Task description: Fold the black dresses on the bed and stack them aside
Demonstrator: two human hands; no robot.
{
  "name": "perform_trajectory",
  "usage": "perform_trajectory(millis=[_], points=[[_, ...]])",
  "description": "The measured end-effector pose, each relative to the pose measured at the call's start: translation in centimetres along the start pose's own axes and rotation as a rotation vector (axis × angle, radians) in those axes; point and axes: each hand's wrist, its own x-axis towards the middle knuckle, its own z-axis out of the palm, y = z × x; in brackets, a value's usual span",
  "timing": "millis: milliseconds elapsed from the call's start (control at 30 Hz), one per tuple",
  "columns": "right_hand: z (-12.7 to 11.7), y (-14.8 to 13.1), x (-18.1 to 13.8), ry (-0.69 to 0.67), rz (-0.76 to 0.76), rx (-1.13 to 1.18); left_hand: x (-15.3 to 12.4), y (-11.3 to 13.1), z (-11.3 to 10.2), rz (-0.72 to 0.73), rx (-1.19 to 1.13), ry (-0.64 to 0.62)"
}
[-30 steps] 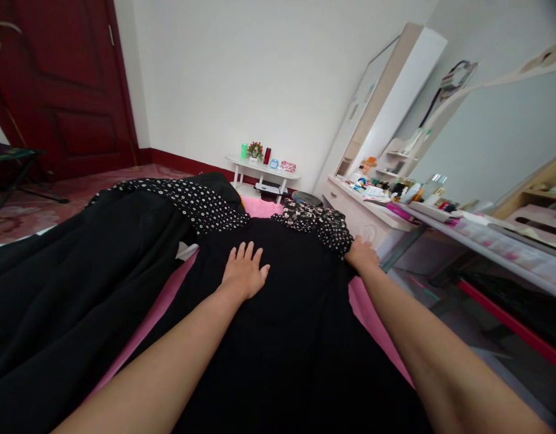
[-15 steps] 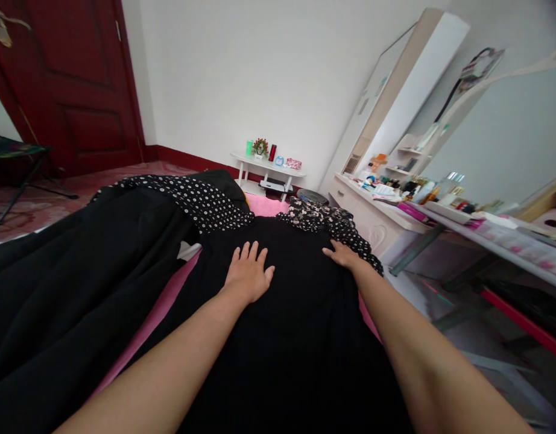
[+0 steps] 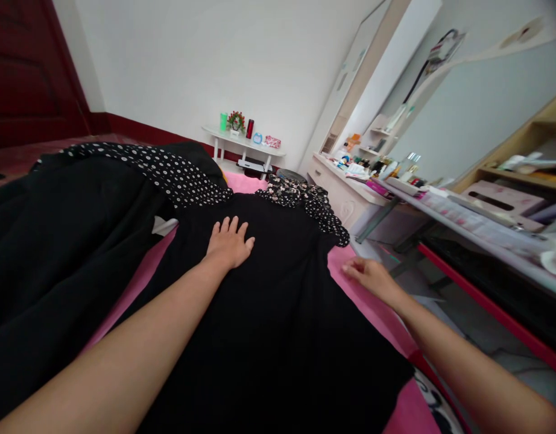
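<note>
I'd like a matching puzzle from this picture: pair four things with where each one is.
Things:
1. left hand
2. right hand
3. black dress with white polka-dot trim
4. small white table

Places:
A. against the far white wall
B. by the pink sheet, at the right edge of the floral-sleeved black dress
C. spread left of the floral-sleeved black dress
D. flat on the floral-sleeved black dress

Pairs: 1-D, 2-B, 3-C, 4-A

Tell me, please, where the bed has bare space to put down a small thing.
Bare pink sheet shows in a strip between the dotted garment and the black dress, and by the right hand, along the bed edge. The dressing table is crowded.
</note>
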Motion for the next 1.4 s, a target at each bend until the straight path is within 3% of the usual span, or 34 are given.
perform_trajectory(millis=[100,233,400,567,667,767,867,933,1033,1133,1200,1267,1333,1400], points=[[-0.3,-0.5,-6.4,-0.175,0.11,0.034,0.0,0.0,0.0,-0.003,-0.003,0.007],[-1.1,-2.8,-11.8,-0.194,0.194,0.159,0.0,0.0,0.0,-0.006,-0.007,-0.005],[-4.1,-3.2,-15.5,-0.262,0.199,0.333,-0.3,0.0,-0.1,-0.004,-0.02,0.0],[-5.9,-1.0,-18.2,-0.434,0.244,0.187,-0.4,0.0,-0.2,-0.006,-0.025,0.011],[-6.4,-1.2,-18.0,-0.525,0.214,0.07,-0.3,0.0,0.0,-0.01,-0.022,0.012],[-6.9,-3.5,-15.1,-0.53,0.177,-0.262,-0.2,0.0,0.1,-0.01,-0.022,0.01],[-6.5,-7.5,-9.7,-0.42,0.114,-0.559,-0.2,0.0,0.0,-0.006,-0.025,0.008],[-5.3,-10.8,-5.5,-0.314,-0.004,-0.482,-0.3,0.0,-0.1,-0.002,-0.027,0.012],[-2.4,-14.9,0.1,-0.176,-0.35,-0.176,-0.5,0.1,-0.4,-0.009,-0.025,0.013],[1.1,-15.4,4.4,-0.182,-0.481,0.016,-0.7,0.2,-0.5,-0.032,-0.022,0.023],[3.3,-13.3,7.0,-0.216,-0.36,-0.011,-0.7,0.2,-0.4,-0.041,-0.027,0.033],[5.1,-10.3,9.6,-0.195,-0.111,-0.187,-0.6,0.1,-0.2,-0.041,-0.037,0.041],[6.0,-8.0,12.1,-0.148,0.116,-0.355,-0.5,0.0,0.0,-0.037,-0.046,0.054],[6.2,-7.5,14.3,-0.147,0.251,-0.445,-0.5,0.0,0.0,-0.032,-0.054,0.063]])
